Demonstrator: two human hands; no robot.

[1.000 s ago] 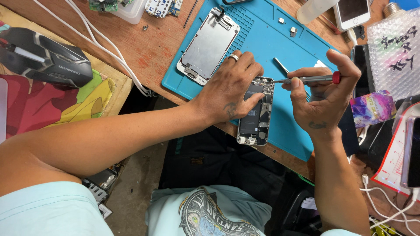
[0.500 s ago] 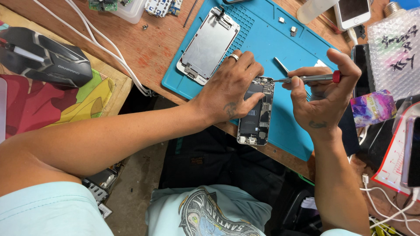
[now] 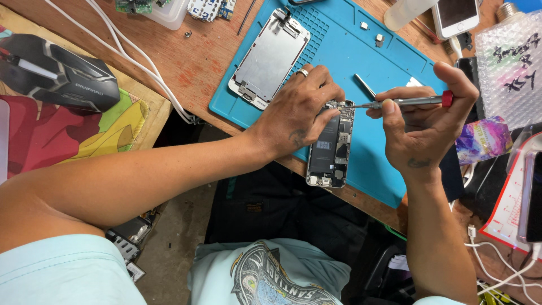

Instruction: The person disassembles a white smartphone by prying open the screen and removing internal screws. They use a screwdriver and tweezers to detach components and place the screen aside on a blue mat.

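An opened phone body (image 3: pixel 330 152) lies near the front edge of a blue repair mat (image 3: pixel 395 147), its battery and boards showing. My left hand (image 3: pixel 296 110), with a ring on one finger, presses down on the phone's upper part. My right hand (image 3: pixel 420 121) grips a thin screwdriver (image 3: pixel 406 103) with a red end cap. Its tip touches the phone's top end. A detached phone screen panel (image 3: pixel 271 56) lies face down on the mat's far left.
A black computer mouse (image 3: pixel 56 76) sits on a colourful pad at left beside white cables (image 3: pixel 141 62). A white phone (image 3: pixel 457 16) and a bubble-wrap bag (image 3: pixel 511 62) lie at the far right. Small screws (image 3: pixel 379 39) and tweezers (image 3: pixel 366 86) rest on the mat.
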